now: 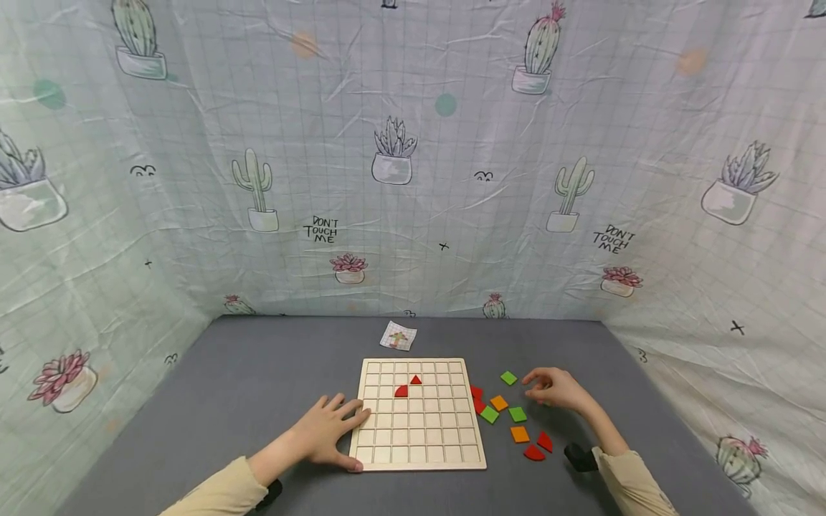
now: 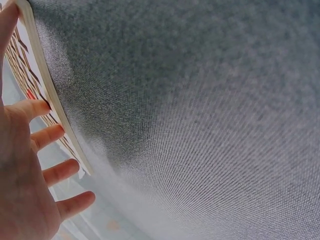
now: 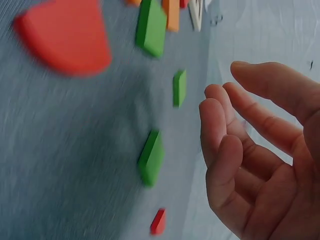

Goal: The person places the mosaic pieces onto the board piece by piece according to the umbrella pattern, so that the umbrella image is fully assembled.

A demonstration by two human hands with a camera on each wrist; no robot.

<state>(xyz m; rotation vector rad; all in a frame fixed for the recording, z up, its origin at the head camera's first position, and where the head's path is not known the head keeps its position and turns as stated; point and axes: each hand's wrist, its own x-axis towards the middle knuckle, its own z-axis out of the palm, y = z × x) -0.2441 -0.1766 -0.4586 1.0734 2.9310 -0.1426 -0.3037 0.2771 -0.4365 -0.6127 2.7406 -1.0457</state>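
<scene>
A pale wooden grid board (image 1: 427,435) lies on the grey table, with a red quarter-circle piece (image 1: 401,391) and a red triangle (image 1: 416,380) in its upper cells. Along the board's left edge rests my left hand (image 1: 325,431), fingers spread and thumb at the near corner; the left wrist view shows these fingertips along the board rim (image 2: 60,110). Right of the loose pieces, my right hand (image 1: 558,389) hovers over the table with loosely bent fingers. Nothing shows between its thumb and fingers in the right wrist view. A green piece (image 3: 151,160) lies below this hand, partly hidden in the head view.
Right of the board are scattered green tiles (image 1: 518,414), orange tiles (image 1: 520,434) and red quarter-circles (image 1: 534,452). A small picture card (image 1: 398,336) lies beyond the board's far edge. A cactus-print curtain (image 1: 439,215) surrounds the table's back and sides.
</scene>
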